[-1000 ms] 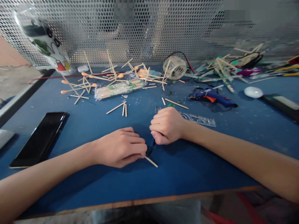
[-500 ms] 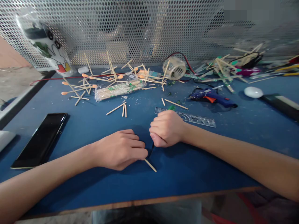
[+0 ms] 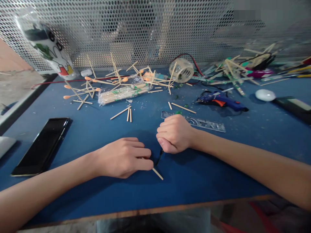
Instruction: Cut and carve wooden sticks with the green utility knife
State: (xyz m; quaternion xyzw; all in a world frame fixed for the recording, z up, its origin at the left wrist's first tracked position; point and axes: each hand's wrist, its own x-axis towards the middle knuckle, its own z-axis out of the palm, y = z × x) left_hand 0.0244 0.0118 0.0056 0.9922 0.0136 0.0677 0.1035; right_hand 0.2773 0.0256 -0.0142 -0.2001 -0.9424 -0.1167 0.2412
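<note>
My left hand [image 3: 127,157] is closed, palm down, over a thin wooden stick [image 3: 158,173], pinning it near the tabletop. One end of the stick juts out past the index finger toward the front edge. My right hand [image 3: 175,133] makes a fist around a slim tool [image 3: 159,158], whose dark, narrow lower part slants down to the stick beside my left fingertips. Something green [image 3: 178,112] shows above the fist; whether it is the tool's other end I cannot tell. A clear plastic ruler [image 3: 206,124] lies behind my right hand. The tool's handle is hidden by my fingers.
A phone [image 3: 42,145] lies left. Behind are short cut sticks [image 3: 120,113], a wrapped bundle of sticks [image 3: 123,93], stick frames [image 3: 84,94], a plastic cup [image 3: 181,70] on its side and a blue glue gun [image 3: 222,101]. A bottle [image 3: 52,48] leans against the perforated metal panel [image 3: 136,29].
My left index finger has stretched slightly to the right along the stick. My right fist has shifted a touch right, and more of the tool's dark part shows.
</note>
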